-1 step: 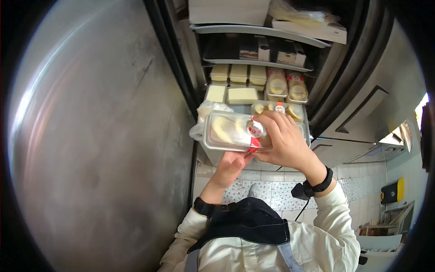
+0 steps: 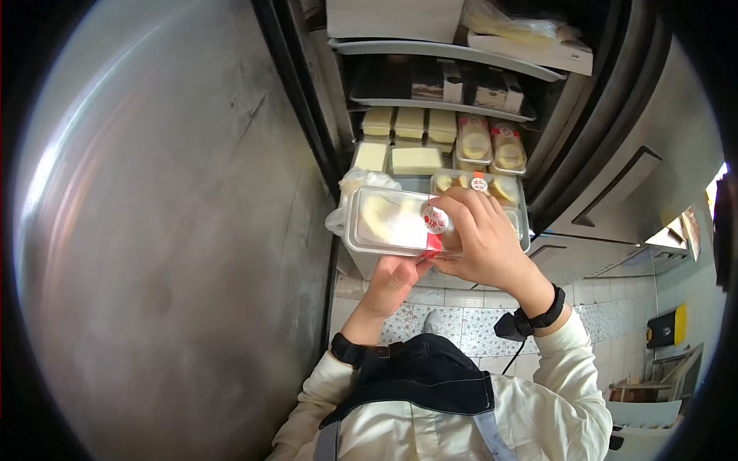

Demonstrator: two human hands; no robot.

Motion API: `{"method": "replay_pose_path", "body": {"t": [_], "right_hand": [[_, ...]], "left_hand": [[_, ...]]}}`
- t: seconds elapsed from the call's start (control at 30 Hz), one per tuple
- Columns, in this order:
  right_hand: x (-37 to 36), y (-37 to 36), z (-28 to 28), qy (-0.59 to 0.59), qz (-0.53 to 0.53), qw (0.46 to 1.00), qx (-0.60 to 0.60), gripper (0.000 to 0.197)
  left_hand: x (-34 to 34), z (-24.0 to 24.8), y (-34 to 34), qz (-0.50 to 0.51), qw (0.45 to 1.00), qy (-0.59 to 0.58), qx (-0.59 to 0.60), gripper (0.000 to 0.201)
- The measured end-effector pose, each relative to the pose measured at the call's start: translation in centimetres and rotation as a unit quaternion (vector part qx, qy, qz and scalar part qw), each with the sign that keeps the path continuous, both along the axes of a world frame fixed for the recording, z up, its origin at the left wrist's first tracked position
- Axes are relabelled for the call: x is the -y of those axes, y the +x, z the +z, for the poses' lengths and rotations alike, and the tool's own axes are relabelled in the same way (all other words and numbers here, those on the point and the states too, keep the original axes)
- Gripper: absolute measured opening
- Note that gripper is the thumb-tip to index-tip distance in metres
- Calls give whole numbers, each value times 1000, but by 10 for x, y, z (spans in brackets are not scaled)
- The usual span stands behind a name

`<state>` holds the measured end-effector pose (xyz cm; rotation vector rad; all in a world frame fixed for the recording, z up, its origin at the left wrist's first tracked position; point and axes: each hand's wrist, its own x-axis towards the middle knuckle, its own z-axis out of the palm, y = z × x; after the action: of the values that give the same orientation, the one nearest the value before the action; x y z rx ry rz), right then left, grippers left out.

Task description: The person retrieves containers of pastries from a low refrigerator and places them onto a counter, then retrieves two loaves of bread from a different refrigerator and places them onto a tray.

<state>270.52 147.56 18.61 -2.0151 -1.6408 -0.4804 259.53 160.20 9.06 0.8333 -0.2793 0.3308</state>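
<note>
A clear plastic food box (image 2: 380,224) with pale yellow, curved pieces inside is held up in front of the open fridge. A red strip and a round red-and-white sticker (image 2: 435,221) cross its lid. My right hand (image 2: 486,240) is closed around the box's right end, fingers over the top and thumb along the near side. Beneath it, my left hand (image 2: 396,283) supports the near side; some of its fingers are hidden under the box. Just behind, a similar stickered box (image 2: 500,189) lies on the tray (image 2: 524,230).
Pale cream-coloured blocks (image 2: 416,160) and two upright stickered boxes (image 2: 508,150) fill the shelf's back. A crumpled plastic bag (image 2: 361,181) lies at its left front. Higher shelves (image 2: 446,48) hold cartons. The metal fridge door (image 2: 169,253) stands at left; tiled floor (image 2: 477,323) lies below.
The fridge shelves sit slightly further right in the picture, and glare on the box lid is brighter. Both hands keep the same hold on the box.
</note>
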Motion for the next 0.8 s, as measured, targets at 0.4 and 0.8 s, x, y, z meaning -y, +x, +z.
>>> {"method": "replay_pose_path", "body": {"t": [0.4,0.8], "right_hand": [[25,-9,0,-77,155,980,-95,79],[-44,105,-7,-146,-54,976,-150,54]], "left_hand": [[-4,-5,-16,128,976,-84,-152,61],[-12,-5,-23,163,962,-109,-190,51]]}}
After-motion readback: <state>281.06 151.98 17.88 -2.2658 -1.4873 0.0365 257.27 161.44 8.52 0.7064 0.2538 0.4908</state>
